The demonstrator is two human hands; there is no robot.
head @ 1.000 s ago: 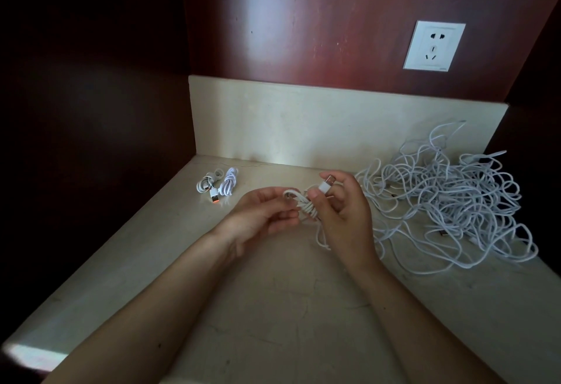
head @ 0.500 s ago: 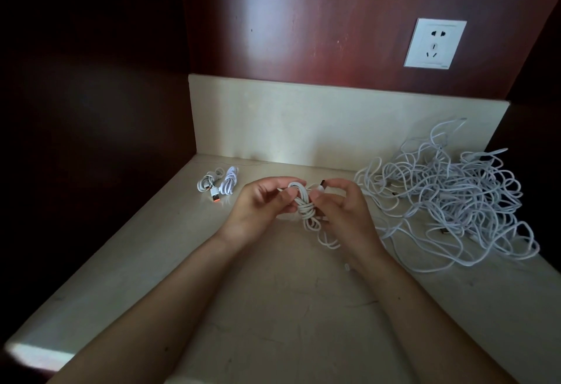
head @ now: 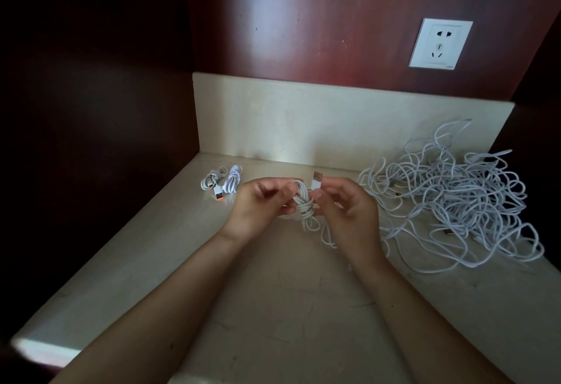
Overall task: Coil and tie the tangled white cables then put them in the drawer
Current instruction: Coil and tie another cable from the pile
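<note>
Across the bottom of the frame a pale stone tabletop (head: pixel 288 329) spreads out, with a bright strip of light at its lower left corner, and two bare forearms reach up over it toward the middle. Just above the centre the left hand (head: pixel 261 204) and the right hand (head: pixel 346 210) meet around a white cable bundle (head: pixel 304 208), held up off the tabletop. The left hand's fingers are curled, thumb and fingertips gripping the bundle's upper loops from the left side. The right hand pinches the white housing of a USB plug (head: pixel 316 182) between thumb and forefinger, so that the plug's metal tip sticks up above the bundle; its other fingers hang loosely bent. Several turns of cable are wound tight around the bundle's waist, and a loose tail (head: pixel 327 236) dangles below it down to the tabletop. Right of the hands, a big tangled pile of white cables (head: pixel 455 201) sprawls over the tabletop as far as the right edge. Left of the hands and a little farther back, two small coiled cables (head: pixel 223 179) lie side by side, one showing an orange-tipped plug (head: pixel 218 195). Behind everything a cream backsplash (head: pixel 334 122) rises, then a reddish wood panel (head: pixel 303 19) carrying a white wall socket (head: pixel 440 43) at the upper right; the left side wall is dark.
</note>
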